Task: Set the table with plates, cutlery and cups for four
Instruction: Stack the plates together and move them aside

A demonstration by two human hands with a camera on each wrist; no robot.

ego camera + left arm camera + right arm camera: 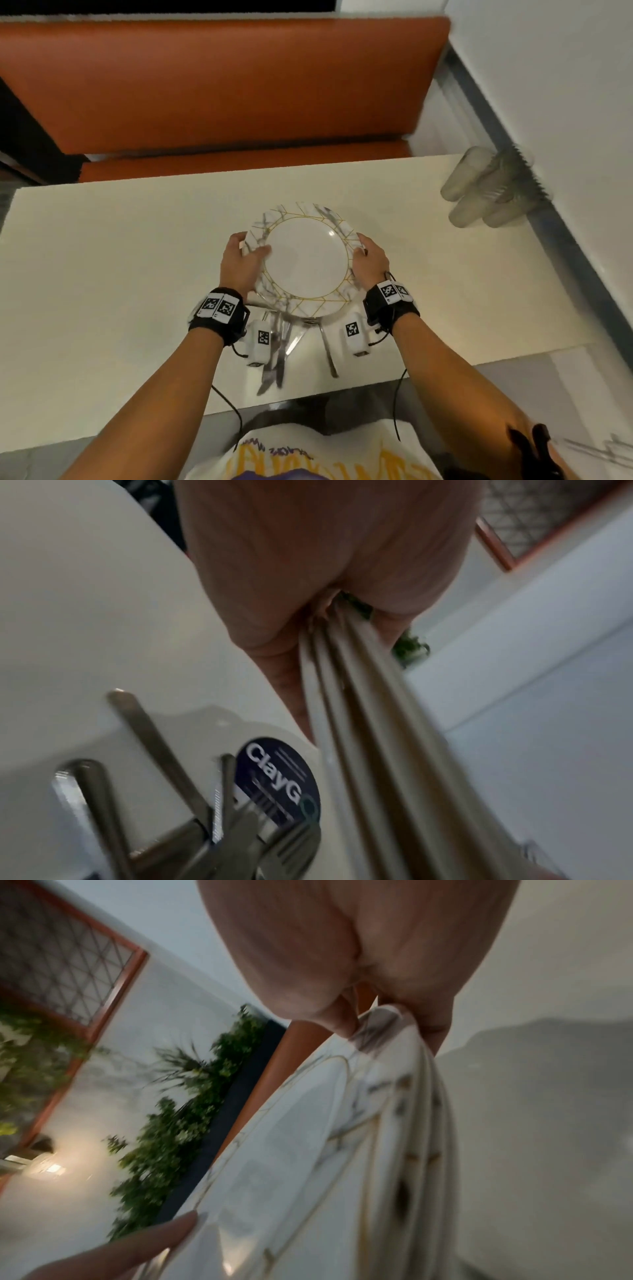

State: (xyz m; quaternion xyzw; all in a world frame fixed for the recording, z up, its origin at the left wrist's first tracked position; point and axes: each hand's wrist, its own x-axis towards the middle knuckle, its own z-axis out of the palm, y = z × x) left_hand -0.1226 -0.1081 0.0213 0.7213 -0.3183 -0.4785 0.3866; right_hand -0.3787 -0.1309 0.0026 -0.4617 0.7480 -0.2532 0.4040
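Note:
I hold a stack of several white plates (305,260) with grey marbling and gold lines, lifted and tilted above the cream table (120,274). My left hand (245,255) grips the stack's left rim with the thumb on top. My right hand (364,253) grips the right rim. The left wrist view shows the stacked plate edges (359,723) running out of my left hand (308,588). In the right wrist view my right hand (369,988) pinches the plates (308,1150). Steel cutlery (274,353) lies in a loose pile on the table under the stack's near edge.
Several translucent cups (479,192) lie nested on their sides at the table's far right, against the wall. An orange bench (222,85) runs along the far side. A round dark ClayGo sticker (277,780) shows beside the cutlery (164,753).

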